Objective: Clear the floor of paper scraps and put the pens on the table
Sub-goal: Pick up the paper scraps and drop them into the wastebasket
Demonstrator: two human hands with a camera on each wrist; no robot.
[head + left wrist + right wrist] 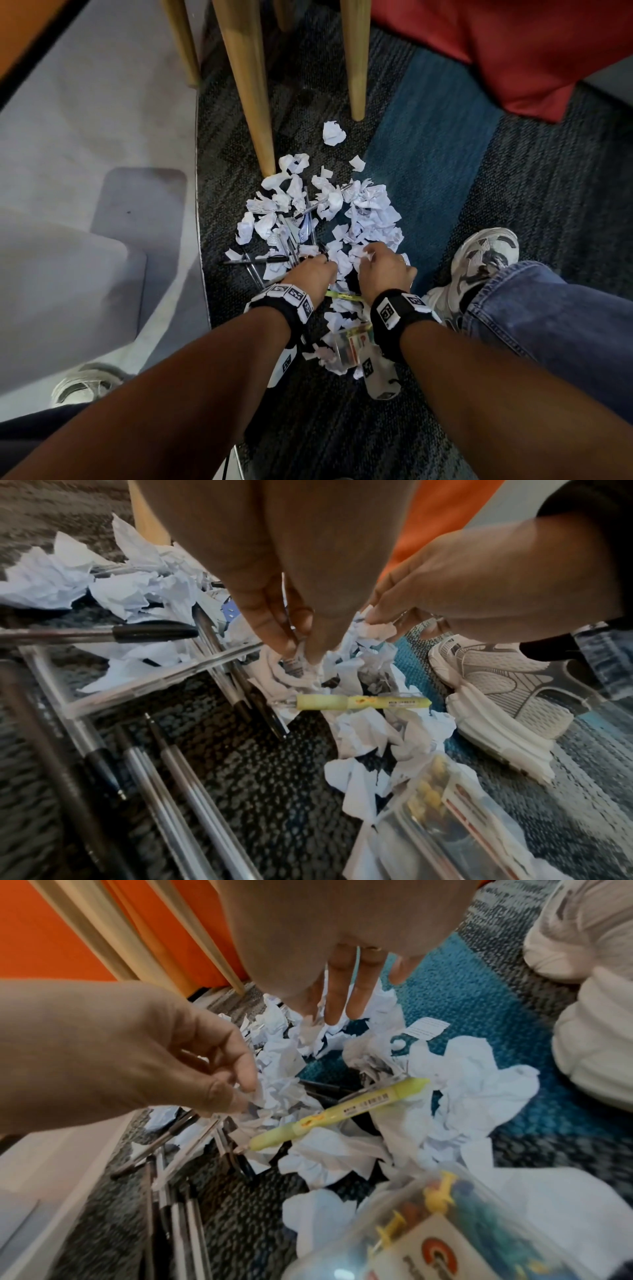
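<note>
Crumpled white paper scraps (370, 205) lie heaped on the dark carpet, mixed with several clear pens with black caps (260, 260) (154, 633). A yellow-green highlighter (344, 294) (359, 703) (339, 1112) lies across the scraps between my wrists. My left hand (323, 262) (303, 653) reaches down into the near side of the pile and pinches a scrap between thumb and fingers. My right hand (364, 253) (329, 1015) is just to its right, with fingertips closed on another scrap (375, 627).
A clear box of push pins (352, 346) (445, 1226) lies among scraps under my right wrist. Wooden legs (250, 85) (356, 61) stand beyond the pile. A grey base (85, 137) borders the left, and a red cushion (513, 51) sits at the far right. My shoe (479, 263) rests right of the pile.
</note>
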